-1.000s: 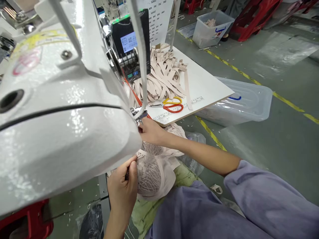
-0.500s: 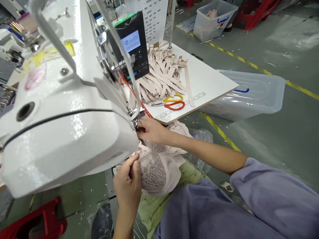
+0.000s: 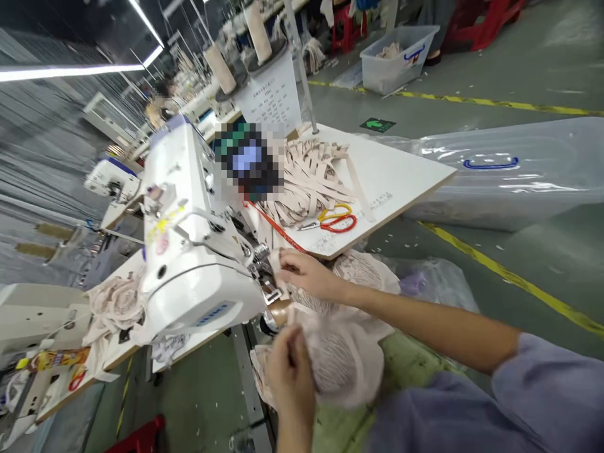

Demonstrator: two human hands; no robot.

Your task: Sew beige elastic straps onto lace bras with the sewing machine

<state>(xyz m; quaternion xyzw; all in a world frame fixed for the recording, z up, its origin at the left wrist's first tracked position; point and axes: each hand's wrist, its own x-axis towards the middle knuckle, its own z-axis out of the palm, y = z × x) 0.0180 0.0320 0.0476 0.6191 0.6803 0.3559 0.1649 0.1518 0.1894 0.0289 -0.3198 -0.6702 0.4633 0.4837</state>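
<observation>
A pale beige lace bra (image 3: 335,368) hangs over the front edge of the sewing machine (image 3: 193,264) and partly over a green cloth on the lap. My left hand (image 3: 290,371) is closed in a pinch on the near bra's edge, a little blurred. Beside the needle area, my right hand (image 3: 309,274) has its fingers pinched at a narrow beige strip (image 3: 277,267); its fingertips partly cover the strip. More lace cup fabric (image 3: 363,270) lies below the right forearm. The needle itself is too small to make out.
On the white table (image 3: 406,173) lie scissors (image 3: 340,222) with red and yellow handles and a pile of beige strips (image 3: 311,179). A clear plastic bin (image 3: 519,189) stands to the right. Another machine's table on the left carries beige lace pieces (image 3: 117,302).
The camera view has swung back and up, so more of the room shows. Both hands have drawn away from the machine's needle area, and a beige strip now shows at my right fingers.
</observation>
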